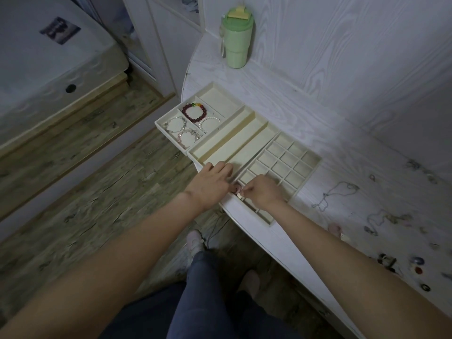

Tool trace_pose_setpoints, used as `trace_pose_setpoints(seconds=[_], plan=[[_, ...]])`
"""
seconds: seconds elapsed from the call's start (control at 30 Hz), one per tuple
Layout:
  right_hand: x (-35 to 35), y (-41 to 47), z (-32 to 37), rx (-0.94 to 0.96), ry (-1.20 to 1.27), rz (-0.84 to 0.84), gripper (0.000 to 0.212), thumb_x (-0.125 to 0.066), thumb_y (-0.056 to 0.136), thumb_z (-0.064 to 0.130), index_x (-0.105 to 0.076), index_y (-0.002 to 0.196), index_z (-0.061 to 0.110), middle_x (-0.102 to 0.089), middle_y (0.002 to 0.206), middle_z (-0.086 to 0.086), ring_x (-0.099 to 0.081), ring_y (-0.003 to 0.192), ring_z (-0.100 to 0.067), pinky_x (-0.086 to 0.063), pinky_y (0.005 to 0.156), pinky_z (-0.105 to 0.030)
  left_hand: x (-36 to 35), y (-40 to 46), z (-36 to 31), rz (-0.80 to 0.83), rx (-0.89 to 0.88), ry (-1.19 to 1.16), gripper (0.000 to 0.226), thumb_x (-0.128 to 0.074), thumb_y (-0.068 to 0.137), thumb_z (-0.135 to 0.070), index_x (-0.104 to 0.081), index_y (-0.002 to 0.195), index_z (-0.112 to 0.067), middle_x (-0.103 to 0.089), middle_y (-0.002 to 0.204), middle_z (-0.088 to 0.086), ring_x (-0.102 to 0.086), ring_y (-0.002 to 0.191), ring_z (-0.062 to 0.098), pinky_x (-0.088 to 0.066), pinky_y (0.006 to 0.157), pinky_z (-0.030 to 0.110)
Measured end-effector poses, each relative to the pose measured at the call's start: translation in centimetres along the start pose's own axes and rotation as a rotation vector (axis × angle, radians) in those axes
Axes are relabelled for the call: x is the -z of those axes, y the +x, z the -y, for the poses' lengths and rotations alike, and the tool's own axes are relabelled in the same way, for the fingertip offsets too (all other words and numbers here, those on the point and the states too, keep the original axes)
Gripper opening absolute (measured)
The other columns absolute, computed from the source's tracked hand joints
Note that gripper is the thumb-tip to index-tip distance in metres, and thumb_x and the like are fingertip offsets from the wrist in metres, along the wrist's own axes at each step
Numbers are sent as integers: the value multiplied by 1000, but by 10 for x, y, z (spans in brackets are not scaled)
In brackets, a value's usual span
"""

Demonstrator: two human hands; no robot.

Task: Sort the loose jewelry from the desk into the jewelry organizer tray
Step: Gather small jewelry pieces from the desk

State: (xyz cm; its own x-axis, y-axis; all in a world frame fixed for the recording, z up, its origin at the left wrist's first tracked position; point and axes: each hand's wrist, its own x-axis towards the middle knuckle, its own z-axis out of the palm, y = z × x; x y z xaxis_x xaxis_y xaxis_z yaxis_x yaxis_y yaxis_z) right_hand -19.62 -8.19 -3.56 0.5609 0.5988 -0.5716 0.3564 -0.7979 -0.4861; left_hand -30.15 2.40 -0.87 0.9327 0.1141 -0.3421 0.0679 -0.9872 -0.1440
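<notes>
A cream jewelry organizer tray (254, 118) lies across the white desk. Its left section holds a dark red bead bracelet (195, 112), a pearl bracelet (208, 122) and silver charm bracelets (179, 129). The right section is a grid of small square compartments (288, 162). My left hand (211, 183) rests on the tray's near edge with fingers spread. Over the near grid compartments my right hand (261, 192) pinches a small pale piece of jewelry (240, 196). Loose jewelry lies on the desk at right: thin chain necklaces (338, 194) and several rings and earrings (401, 263).
A green lidded tumbler (236, 42) stands at the back of the desk (342, 133). The desk's curved front edge runs just under my hands. Wooden floor and a bed lie to the left; my legs and slippers are below.
</notes>
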Motion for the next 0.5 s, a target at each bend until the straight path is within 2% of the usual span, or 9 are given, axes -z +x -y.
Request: trace_pose_setpoints(seconds=[0.1, 0.23, 0.33, 0.4, 0.5], plan=[[3, -1, -2, 43, 15, 0, 27, -62, 90, 31, -76, 92, 7, -72, 96, -15, -67, 87, -27, -54, 79, -40, 2, -1, -1, -6, 22, -93, 62, -47, 91, -4, -36, 141, -38, -33, 128, 5, -30, 121, 23, -31, 95, 34], [13, -1, -7, 81, 82, 3, 20, -63, 90, 26, -75, 99, 12, -73, 100, -8, -66, 94, -23, -51, 82, -34, 4, -2, -1, -1, 39, -164, 61, -49, 90, -3, -41, 138, -38, -34, 128, 4, -30, 121, 22, -31, 97, 35], [16, 0, -10, 94, 143, -14, 17, -64, 89, 22, -75, 97, 12, -73, 98, -7, -66, 95, -23, -53, 86, -37, 4, -1, 0, -1, 37, -176, 61, -49, 89, -3, -42, 138, -39, -35, 126, 4, -31, 119, 21, -32, 96, 34], [15, 0, -10, 92, 118, -16, 16, -62, 91, 22, -76, 95, 14, -73, 97, -6, -67, 93, -24, -53, 86, -39, 3, 0, -1, 7, 39, -176, 62, -49, 89, -3, -40, 139, -39, -34, 127, 4, -31, 120, 21, -31, 97, 35], [12, -1, -6, 93, -26, -20, 19, -56, 95, 22, -75, 99, 20, -72, 99, -4, -67, 90, -22, -55, 77, -33, 1, 0, -1, 17, 37, -155, 58, -48, 92, -6, -41, 139, -40, -35, 126, 4, -31, 119, 22, -31, 96, 35]])
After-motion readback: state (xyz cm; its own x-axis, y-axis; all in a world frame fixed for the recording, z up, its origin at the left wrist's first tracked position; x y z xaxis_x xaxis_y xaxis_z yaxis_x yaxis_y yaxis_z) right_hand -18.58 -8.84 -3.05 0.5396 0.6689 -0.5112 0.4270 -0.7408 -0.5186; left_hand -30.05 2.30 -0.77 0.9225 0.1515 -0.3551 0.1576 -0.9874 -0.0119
